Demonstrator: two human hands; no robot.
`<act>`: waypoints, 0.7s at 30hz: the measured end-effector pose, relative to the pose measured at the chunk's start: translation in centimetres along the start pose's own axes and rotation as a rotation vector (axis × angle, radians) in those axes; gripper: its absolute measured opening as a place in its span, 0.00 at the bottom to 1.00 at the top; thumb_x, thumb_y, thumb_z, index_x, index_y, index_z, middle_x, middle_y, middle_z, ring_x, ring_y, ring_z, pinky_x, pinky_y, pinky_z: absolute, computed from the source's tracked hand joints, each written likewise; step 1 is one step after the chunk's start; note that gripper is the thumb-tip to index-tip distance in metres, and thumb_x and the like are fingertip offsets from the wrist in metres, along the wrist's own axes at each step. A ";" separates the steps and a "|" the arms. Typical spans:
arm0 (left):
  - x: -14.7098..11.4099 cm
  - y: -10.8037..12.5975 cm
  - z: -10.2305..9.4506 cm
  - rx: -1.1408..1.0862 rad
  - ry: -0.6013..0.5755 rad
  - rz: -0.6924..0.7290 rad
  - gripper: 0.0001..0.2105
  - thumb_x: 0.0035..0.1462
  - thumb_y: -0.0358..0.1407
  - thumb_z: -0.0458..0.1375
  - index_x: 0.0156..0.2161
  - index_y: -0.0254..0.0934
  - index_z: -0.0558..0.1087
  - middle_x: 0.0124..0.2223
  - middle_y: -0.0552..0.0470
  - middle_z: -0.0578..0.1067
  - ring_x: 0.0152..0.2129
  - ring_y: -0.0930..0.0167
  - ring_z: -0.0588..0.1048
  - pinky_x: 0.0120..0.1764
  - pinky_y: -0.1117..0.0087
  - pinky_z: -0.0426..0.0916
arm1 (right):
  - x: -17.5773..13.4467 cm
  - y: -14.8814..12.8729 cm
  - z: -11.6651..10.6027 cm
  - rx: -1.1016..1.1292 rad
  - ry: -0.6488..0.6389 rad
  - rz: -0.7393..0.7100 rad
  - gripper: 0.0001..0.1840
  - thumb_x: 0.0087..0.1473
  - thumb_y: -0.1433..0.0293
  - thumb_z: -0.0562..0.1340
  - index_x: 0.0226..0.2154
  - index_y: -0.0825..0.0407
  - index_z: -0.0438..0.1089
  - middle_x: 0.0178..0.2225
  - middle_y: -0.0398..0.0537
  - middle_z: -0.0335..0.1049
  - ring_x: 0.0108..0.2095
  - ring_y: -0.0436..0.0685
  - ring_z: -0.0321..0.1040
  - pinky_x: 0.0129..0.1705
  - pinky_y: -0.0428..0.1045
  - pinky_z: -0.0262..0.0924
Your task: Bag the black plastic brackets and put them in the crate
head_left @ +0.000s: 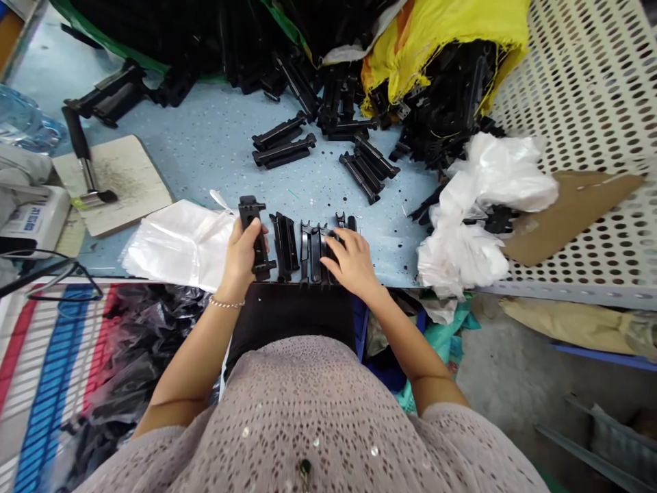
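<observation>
"What's each hand on?"

"L hand (241, 253) is gripping a black part (255, 236), thumb across its face, nr the front edge of the table (205, 150). Fingers behind it mostly hidden; can't tell if the part touches the table."

"And R?"

"R hand (356, 263) has fingers spread over the R end of a row of black pcs (311, 250). Can't tell if it's gripping: palm blocks what's underneath, so no exact count. A leaning pair (285, 246) sits btwn that row and the L hand."

"Anything cut off?"

"Green-edged bag (110, 46), top L, runs out of frame; contents too dark to sort. Clear plastic (28, 123), far L, also cut off."

"Containers?"

"Yellow sack (467, 24), top R: open mouth, stuffed w/ similar black parts, spilling onto the table. Flat white bag (177, 243) just beside L hand. Crumpled white plastic (506, 171) on the R half-covers some dark bits. Below table, L side: dark stuff in clear wrap (148, 356), hard to make out."

"Any writing?"

"White box (33, 219), far L, has a label w/ blue characters, too small to read. Hammer (85, 144) lies next to it on a pale board (136, 171)."
</observation>
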State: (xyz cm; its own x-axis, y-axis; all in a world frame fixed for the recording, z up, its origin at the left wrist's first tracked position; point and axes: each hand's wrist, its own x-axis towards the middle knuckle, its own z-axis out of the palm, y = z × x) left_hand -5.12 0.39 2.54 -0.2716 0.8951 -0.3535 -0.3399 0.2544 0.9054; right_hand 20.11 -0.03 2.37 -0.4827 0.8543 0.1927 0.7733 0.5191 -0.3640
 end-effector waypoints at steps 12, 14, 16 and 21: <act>-2.2 -2.6 0.3 -0.258 -0.365 -0.306 0.26 0.58 0.54 0.56 0.51 0.33 0.75 0.36 0.42 0.80 0.25 0.69 0.75 0.24 0.69 0.70 | -2.2 1.5 -2.6 0.192 0.140 0.126 0.21 0.66 0.66 0.57 0.60 0.41 0.70 0.60 0.58 0.68 0.64 0.74 0.62 0.65 0.75 0.59; -3.1 -1.5 -0.4 -0.255 -0.531 -0.407 0.26 0.58 0.53 0.56 0.49 0.32 0.77 0.35 0.40 0.81 0.20 0.70 0.73 0.20 0.71 0.66 | -1.5 -0.9 -3.5 0.270 0.085 0.003 0.24 0.68 0.68 0.54 0.64 0.43 0.66 0.63 0.57 0.66 0.65 0.69 0.63 0.67 0.71 0.60; -4.3 -0.5 -1.1 -0.175 -0.743 -0.556 0.26 0.59 0.54 0.55 0.45 0.31 0.79 0.31 0.40 0.80 0.17 0.70 0.72 0.19 0.70 0.65 | -0.6 -3.3 -4.0 0.315 -0.039 -0.153 0.25 0.69 0.71 0.54 0.66 0.44 0.64 0.67 0.54 0.63 0.69 0.66 0.58 0.69 0.69 0.58; -6.7 0.7 -3.8 0.089 -0.972 -0.645 0.28 0.61 0.57 0.52 0.43 0.34 0.81 0.31 0.39 0.82 0.26 0.62 0.80 0.30 0.63 0.76 | 0.6 -5.5 -3.9 0.375 -0.356 -0.385 0.21 0.67 0.72 0.58 0.60 0.45 0.71 0.60 0.52 0.73 0.61 0.64 0.70 0.63 0.65 0.68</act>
State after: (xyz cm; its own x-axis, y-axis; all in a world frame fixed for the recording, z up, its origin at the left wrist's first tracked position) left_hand -6.94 -6.79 4.66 0.7446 0.4839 -0.4598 -0.0885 0.7543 0.6505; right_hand 17.19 -2.28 8.00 -0.8536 0.5143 0.0828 0.3522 0.6870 -0.6356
